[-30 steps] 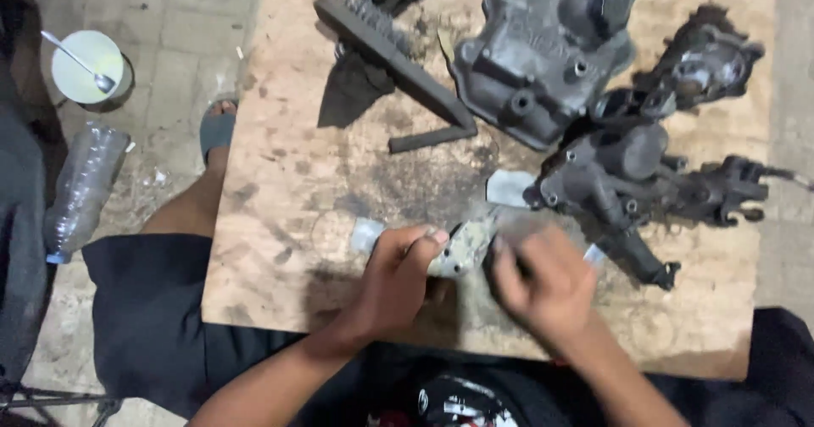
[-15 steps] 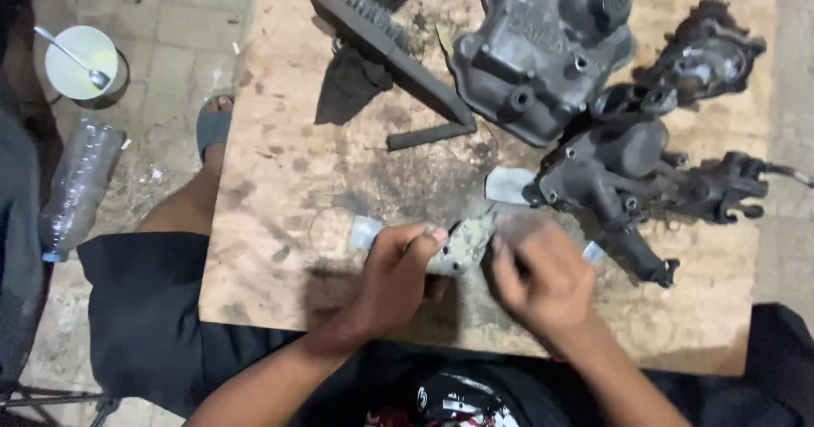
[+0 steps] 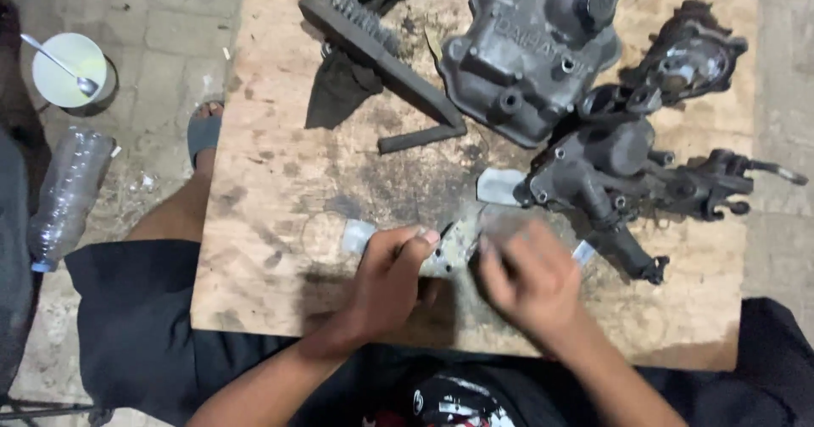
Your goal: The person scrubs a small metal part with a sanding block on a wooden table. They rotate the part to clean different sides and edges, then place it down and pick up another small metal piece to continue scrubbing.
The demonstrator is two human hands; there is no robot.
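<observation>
both hands [image 3: 458,279] near board edge [image 3: 339,329], blurred

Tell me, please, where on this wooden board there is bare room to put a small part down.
The board is bare along its left side, between the dark rag and the left hand, and at the near right corner beyond the right hand. The far right is crowded with engine castings.

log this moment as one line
left hand: holding small grey metal part | right hand: blurred beside part | surface: plywood board | nearby: engine cover, wire brush
</observation>
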